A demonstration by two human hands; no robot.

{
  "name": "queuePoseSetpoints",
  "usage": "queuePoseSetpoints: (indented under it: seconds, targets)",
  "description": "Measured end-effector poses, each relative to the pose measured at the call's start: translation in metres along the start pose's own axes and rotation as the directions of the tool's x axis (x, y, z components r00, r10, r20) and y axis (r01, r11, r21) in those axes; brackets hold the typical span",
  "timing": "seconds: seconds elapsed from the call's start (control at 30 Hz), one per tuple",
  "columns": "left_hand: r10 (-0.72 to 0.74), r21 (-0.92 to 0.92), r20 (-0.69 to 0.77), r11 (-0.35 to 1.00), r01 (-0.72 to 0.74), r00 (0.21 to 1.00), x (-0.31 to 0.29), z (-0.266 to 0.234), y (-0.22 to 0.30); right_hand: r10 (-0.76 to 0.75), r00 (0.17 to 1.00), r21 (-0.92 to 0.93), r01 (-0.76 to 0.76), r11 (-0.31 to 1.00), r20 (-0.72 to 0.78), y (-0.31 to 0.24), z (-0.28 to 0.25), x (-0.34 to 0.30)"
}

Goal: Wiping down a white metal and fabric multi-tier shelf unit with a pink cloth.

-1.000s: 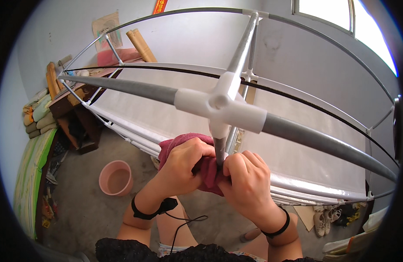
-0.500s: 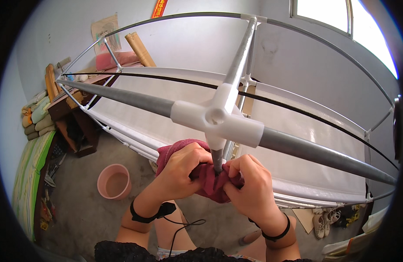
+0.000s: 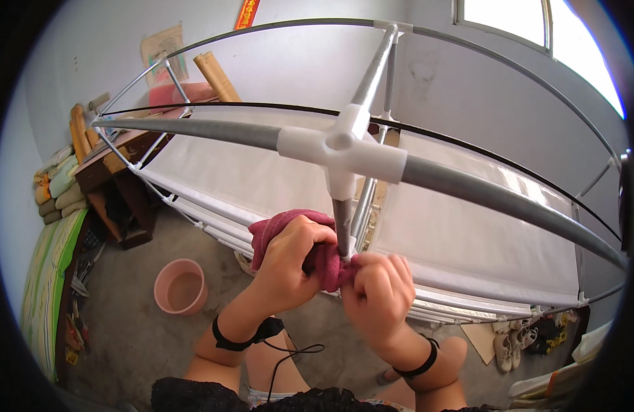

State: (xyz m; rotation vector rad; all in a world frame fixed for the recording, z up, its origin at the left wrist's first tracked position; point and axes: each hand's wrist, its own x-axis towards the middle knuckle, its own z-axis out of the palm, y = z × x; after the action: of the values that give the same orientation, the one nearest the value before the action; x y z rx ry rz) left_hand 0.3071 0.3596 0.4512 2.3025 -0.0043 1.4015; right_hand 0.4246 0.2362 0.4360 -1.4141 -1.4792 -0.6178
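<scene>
A dark pink cloth (image 3: 282,223) is bunched around the lower part of an upright grey metal pole (image 3: 343,226). My left hand (image 3: 293,264) is closed on the cloth at the pole's left side. Just right of the pole, my right hand (image 3: 380,292) pinches the other end of the cloth. Above both hands, a white plastic connector (image 3: 341,147) joins the upright to a long grey crossbar (image 3: 481,185) and a bar running toward the far side. The cloth's back part is hidden behind the pole and my fingers.
White sheeting panels (image 3: 468,206) lie stretched across the tube frame beyond my hands. On the floor at left stands a pink bucket (image 3: 180,287) of murky water. A wooden desk (image 3: 118,178) and rolled bedding (image 3: 63,185) are farther left; shoes (image 3: 507,347) sit at right.
My right hand has shifted slightly left and down, and the cloth is drawn tighter around the pole. Both hands sit lower beneath the connector, which appears higher in view.
</scene>
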Motion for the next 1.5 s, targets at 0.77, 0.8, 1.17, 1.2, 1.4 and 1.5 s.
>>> queuePoseSetpoints:
  seconds: [0.77, 0.8, 1.17, 1.2, 1.4, 1.5]
  targets:
    - [-0.001, -0.013, 0.016, 1.000, 0.001, 1.000, -0.004, -0.006, -0.013, -0.318, 0.928, -0.317, 0.365, 0.875, 0.191, -0.003, -0.011, 0.003]
    - [0.017, -0.019, -0.002, 1.000, -0.017, 1.000, -0.005, -0.005, -0.014, -0.310, 0.921, -0.319, 0.375, 0.871, 0.237, -0.005, -0.013, 0.005]
    - [-0.006, -0.059, 0.014, 0.998, 0.007, 1.000, -0.007, -0.006, -0.012, -0.470, 0.865, -0.141, 0.495, 0.858, 0.174, 0.030, -0.029, -0.008]
    - [-0.004, -0.060, 0.011, 0.998, 0.004, 1.000, -0.007, -0.006, -0.013, -0.466, 0.867, -0.164, 0.493, 0.854, 0.177, 0.031, -0.028, -0.011]
    - [-0.068, -0.082, 0.024, 0.994, 0.069, 0.997, -0.002, -0.006, -0.013, -0.408, 0.892, -0.217, 0.445, 0.869, 0.197, 0.012, -0.014, -0.004]
    - [-0.099, -0.059, 0.041, 0.993, 0.101, 0.994, 0.002, -0.007, -0.010, -0.336, 0.928, -0.227, 0.367, 0.902, 0.163, 0.005, -0.007, 0.000]
